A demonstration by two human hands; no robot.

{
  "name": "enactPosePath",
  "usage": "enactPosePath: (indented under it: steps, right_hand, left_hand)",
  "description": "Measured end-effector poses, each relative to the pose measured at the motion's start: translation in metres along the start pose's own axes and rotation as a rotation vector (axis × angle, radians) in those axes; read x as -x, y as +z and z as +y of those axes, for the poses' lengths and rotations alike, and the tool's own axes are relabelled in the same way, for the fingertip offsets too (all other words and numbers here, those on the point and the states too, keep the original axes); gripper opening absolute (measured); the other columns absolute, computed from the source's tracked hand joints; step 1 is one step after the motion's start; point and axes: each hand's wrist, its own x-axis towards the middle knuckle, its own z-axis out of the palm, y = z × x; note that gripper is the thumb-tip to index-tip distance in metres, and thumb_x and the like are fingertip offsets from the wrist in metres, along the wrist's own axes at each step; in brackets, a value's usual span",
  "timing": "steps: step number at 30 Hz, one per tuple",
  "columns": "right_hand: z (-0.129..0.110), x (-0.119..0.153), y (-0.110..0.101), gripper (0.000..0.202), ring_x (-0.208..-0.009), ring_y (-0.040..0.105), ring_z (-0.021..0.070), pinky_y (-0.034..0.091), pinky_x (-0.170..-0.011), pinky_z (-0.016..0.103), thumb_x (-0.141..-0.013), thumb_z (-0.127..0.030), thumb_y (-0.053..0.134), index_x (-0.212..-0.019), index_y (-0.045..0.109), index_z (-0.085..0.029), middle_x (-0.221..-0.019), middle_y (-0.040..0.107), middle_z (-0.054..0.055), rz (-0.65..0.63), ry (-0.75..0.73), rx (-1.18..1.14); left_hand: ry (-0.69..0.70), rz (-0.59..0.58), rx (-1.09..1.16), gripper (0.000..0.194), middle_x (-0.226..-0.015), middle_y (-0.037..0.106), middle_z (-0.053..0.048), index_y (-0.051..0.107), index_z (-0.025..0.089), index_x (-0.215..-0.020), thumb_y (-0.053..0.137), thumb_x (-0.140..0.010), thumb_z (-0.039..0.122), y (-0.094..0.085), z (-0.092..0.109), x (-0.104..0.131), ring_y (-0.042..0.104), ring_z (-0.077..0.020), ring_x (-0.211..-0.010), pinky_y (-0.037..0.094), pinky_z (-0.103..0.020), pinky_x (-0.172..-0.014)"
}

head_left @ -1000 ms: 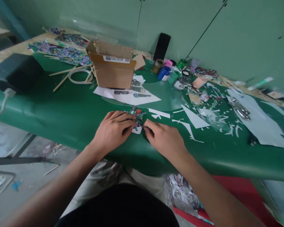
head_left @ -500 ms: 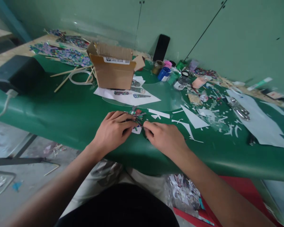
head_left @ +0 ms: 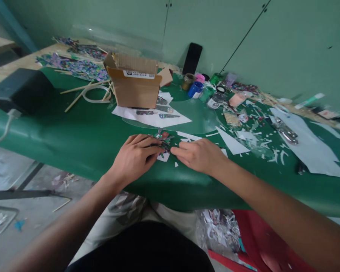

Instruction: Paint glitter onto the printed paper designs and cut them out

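Near the table's front edge, my left hand [head_left: 136,155] is closed, its fingers and thumb pressing on a small multicoloured piece [head_left: 165,145] with dark, green and red bits. White paper [head_left: 163,156] shows beneath that piece, which my fingers partly cover. Just to the right, my right hand [head_left: 200,155] has its thumb and forefinger pinched together by the piece's edge. What lies between those fingertips, if anything, is too small to make out. Behind the hands, patterned cut-out shapes [head_left: 169,115] rest on a white sheet [head_left: 147,119].
A cardboard box [head_left: 137,88] stands behind the sheet, left of several paint jars [head_left: 195,89]. Paper scraps [head_left: 232,140] lie to the right, near a metal folding tool [head_left: 286,130]. A black block [head_left: 19,90] with a cable sits left, and a phone [head_left: 192,58] leans at the back.
My right hand has turned, with its wrist and forearm swinging up and to the right. A small white scrap now shows below its fingertips. My left hand stays almost in place.
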Motion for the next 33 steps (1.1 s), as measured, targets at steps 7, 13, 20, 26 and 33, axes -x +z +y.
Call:
enactPosePath:
  steps: [7,13,20,26,33]
  right_hand:
    - [0.021,-0.007,0.009,0.038,-0.056,0.041,0.0123,0.021,-0.053,0.031,-0.095,-0.017,0.032,-0.11,0.066,-0.026,-0.075,0.062,0.003,0.025,-0.205,0.029]
    - [0.025,-0.006,0.009,0.037,-0.055,0.046,0.0119,0.022,-0.052,0.031,-0.097,-0.019,0.032,-0.106,0.067,-0.025,-0.075,0.066,0.002,0.05,-0.218,0.029]
    - [-0.003,0.007,0.0,0.031,-0.067,0.063,0.0125,0.035,-0.052,0.026,-0.098,-0.029,0.037,-0.103,0.067,-0.021,-0.088,0.074,0.004,0.34,0.233,-0.226]
    - [-0.032,0.014,0.015,0.024,-0.057,0.062,0.0129,0.031,-0.047,0.024,-0.094,-0.027,0.043,-0.101,0.066,-0.022,-0.077,0.073,0.001,0.36,0.507,-0.345]
    - [-0.037,0.007,0.011,0.019,-0.052,0.056,0.0135,0.022,-0.045,0.024,-0.092,-0.029,0.046,-0.094,0.064,-0.024,-0.066,0.068,0.0,0.207,0.595,-0.373]
  left_hand:
    - [0.015,0.016,0.0,0.021,-0.116,0.071,0.001,0.072,0.028,-0.1,0.053,-0.093,0.022,0.001,-0.001,0.001,0.062,-0.0231,-0.108,0.046,-0.041,-0.089]
    - [0.007,0.004,0.011,0.022,-0.116,0.071,0.002,0.071,0.029,-0.101,0.052,-0.094,0.022,0.0,-0.001,0.001,0.061,-0.0218,-0.108,0.046,-0.04,-0.088]
    - [-0.074,0.04,-0.121,0.023,-0.11,0.07,-0.003,0.072,0.032,-0.106,0.053,-0.093,0.03,0.002,0.015,0.001,0.057,-0.0265,-0.093,0.042,-0.042,-0.073]
    - [-0.121,0.109,-0.207,0.021,-0.094,0.068,-0.007,0.072,0.028,-0.101,0.053,-0.093,0.028,0.01,0.03,0.001,0.055,-0.0273,-0.086,0.041,-0.042,-0.069]
    - [-0.172,0.146,-0.189,0.02,-0.099,0.068,-0.008,0.07,0.025,-0.103,0.057,-0.09,0.027,0.014,0.039,0.006,0.057,-0.0283,-0.091,0.043,-0.044,-0.076]
